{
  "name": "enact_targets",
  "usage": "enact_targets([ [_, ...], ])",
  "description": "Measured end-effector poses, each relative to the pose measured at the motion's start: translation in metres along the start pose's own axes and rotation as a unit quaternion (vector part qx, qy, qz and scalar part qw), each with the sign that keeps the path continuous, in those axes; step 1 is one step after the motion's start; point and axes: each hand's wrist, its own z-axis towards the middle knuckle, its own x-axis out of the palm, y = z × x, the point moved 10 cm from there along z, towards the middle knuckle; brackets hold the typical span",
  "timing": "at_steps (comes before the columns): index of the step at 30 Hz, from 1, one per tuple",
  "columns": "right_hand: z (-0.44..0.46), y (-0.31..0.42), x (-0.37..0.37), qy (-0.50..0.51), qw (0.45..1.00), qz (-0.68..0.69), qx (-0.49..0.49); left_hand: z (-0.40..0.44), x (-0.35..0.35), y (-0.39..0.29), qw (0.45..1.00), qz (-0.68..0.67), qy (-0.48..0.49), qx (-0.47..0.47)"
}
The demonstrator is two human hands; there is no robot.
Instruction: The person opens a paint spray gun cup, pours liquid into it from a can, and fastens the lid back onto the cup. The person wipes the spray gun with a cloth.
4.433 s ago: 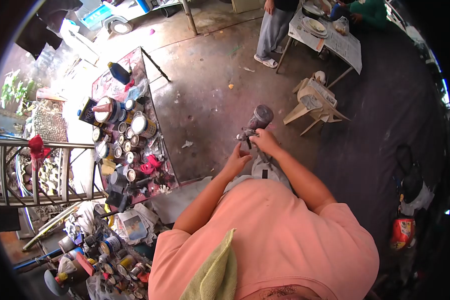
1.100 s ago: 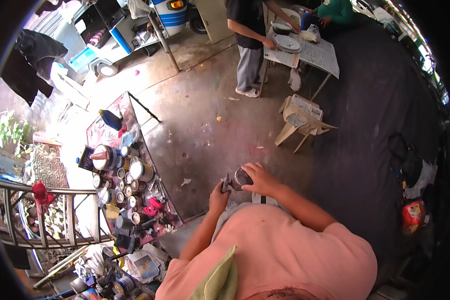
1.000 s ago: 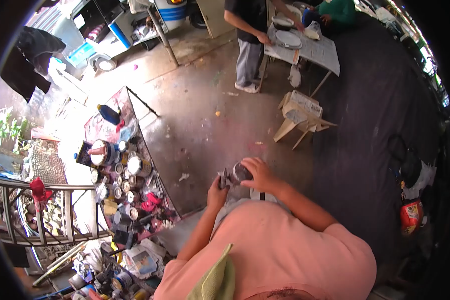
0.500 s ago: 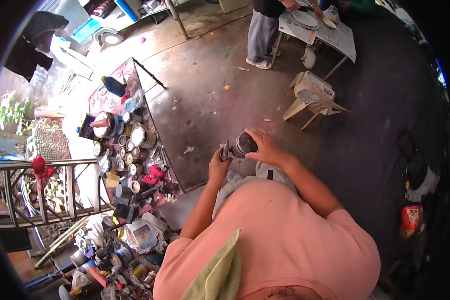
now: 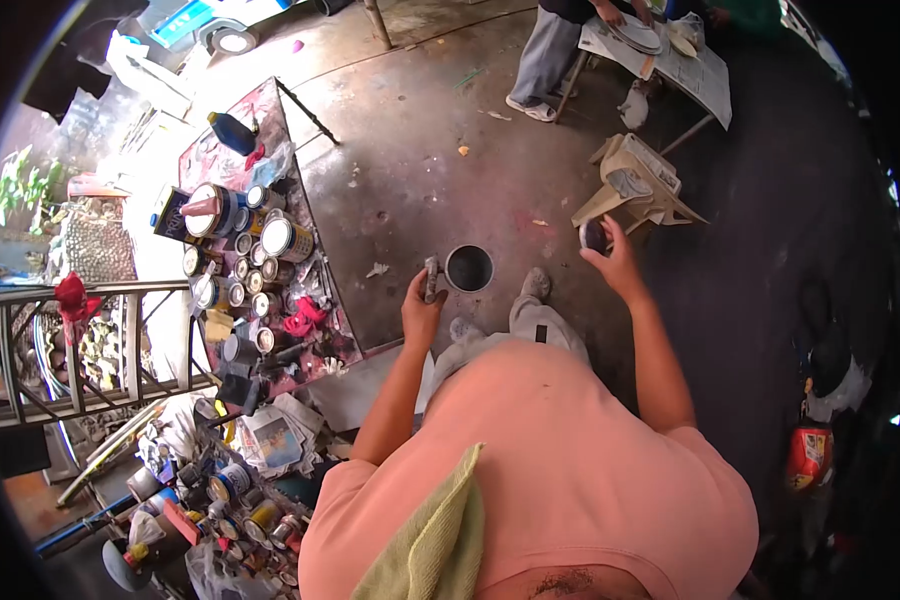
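My left hand (image 5: 422,308) is closed around the grey, paint-stained body of what looks like a spray gun (image 5: 431,277). Beside it is the gun's round cup (image 5: 470,268), uncovered, with a pale rim and a dark inside. Away to the right, my right hand (image 5: 618,262) pinches a small dark round lid (image 5: 593,236) between thumb and fingers. How full the cup is, I cannot tell.
At left, a stained table (image 5: 315,290) bears several paint cans (image 5: 286,240) and red cloth. A metal ladder (image 5: 90,400) lies below it. A tan plastic stool (image 5: 635,185) stands ahead right. Beyond, another person (image 5: 550,60) stands at a paper-covered table (image 5: 705,80).
My right hand has taken the lid off the cup and moved right with it. The cup's mouth now faces up, while my left hand has shifted slightly left and up.
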Motion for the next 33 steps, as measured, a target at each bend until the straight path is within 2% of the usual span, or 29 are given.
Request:
enact_targets([
  [3, -0.022, -0.055, -0.003, 0.015, 0.997, -0.011, 0.074, 0.002, 0.002, -0.013, 0.999, 0.014, -0.029, 0.013],
  [6, -0.048, -0.100, -0.003, 0.016, 0.993, -0.005, 0.121, -0.002, 0.004, -0.011, 0.999, 0.037, -0.022, -0.018],
  [9, -0.071, -0.141, 0.003, 0.013, 0.986, 0.016, 0.165, -0.013, 0.009, -0.014, 0.999, 0.028, -0.021, -0.007],
  [12, -0.088, -0.176, 0.008, 0.015, 0.979, 0.016, 0.205, -0.027, 0.014, -0.017, 0.996, 0.078, -0.038, 0.010],
  [15, -0.101, -0.217, 0.018, 0.047, 0.975, -0.016, 0.218, -0.046, 0.023, -0.026, 0.996, 0.065, 0.006, -0.064],
  [18, -0.112, -0.246, 0.029, 0.115, 0.960, -0.054, 0.249, -0.058, 0.030, -0.025, 0.997, 0.047, -0.015, -0.060],
  [21, -0.107, -0.264, 0.038, 0.209, 0.936, -0.129, 0.252, -0.068, 0.032, -0.017, 0.996, 0.040, -0.049, -0.064],
  [24, -0.076, -0.255, 0.048, 0.246, 0.926, -0.170, 0.230, -0.082, 0.028, -0.013, 0.992, 0.028, -0.097, -0.080],
  [28, -0.007, -0.258, 0.083, 0.282, 0.937, -0.158, 0.134, -0.098, 0.026, -0.011, 0.979, 0.058, -0.129, -0.145],
  [30, 0.033, -0.224, 0.102, 0.299, 0.935, -0.163, 0.104, -0.108, 0.025, -0.011, 0.973, 0.056, -0.160, -0.156],
  [33, 0.086, -0.218, 0.140, 0.319, 0.935, -0.139, 0.065, -0.124, 0.021, -0.008, 0.963, 0.064, -0.217, -0.148],
])
